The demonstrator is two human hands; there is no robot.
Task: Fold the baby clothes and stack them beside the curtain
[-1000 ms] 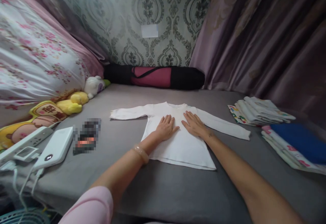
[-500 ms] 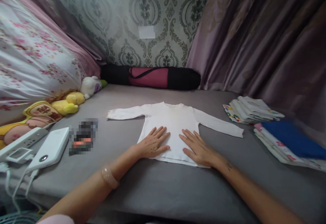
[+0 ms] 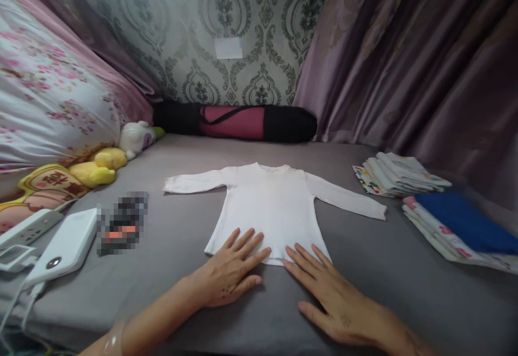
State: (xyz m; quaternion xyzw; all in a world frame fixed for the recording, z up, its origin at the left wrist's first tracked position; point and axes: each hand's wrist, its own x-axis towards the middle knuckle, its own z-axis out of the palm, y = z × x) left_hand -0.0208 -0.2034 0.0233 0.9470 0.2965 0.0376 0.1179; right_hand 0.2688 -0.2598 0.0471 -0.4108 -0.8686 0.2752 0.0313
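A small white long-sleeved shirt point(image 3: 269, 202) lies flat on the grey sheet point(image 3: 178, 259), its collar towards the wall and both sleeves stretched out sideways. My left hand point(image 3: 229, 269) rests palm down at the bottom hem, left of the middle, with fingertips on the cloth. On the hem's right part lie the fingertips of my right hand point(image 3: 332, 291), also palm down. Both hands have their fingers spread and grip nothing. Parts of the hem are hidden beneath the fingers.
To the right sit a stack of folded light cloths point(image 3: 399, 175) and a pile topped by blue cloth point(image 3: 465, 221). A white power bank point(image 3: 67, 248), a power strip point(image 3: 32, 226) and plush toys point(image 3: 91, 172) are left. A black and red roll bag point(image 3: 234, 122) lies along the wall.
Both hands have slid down the shirt towards me, from its lower body to the bottom hem. The left hem corner now shows. The shirt stays spread out; the view has shifted slightly.
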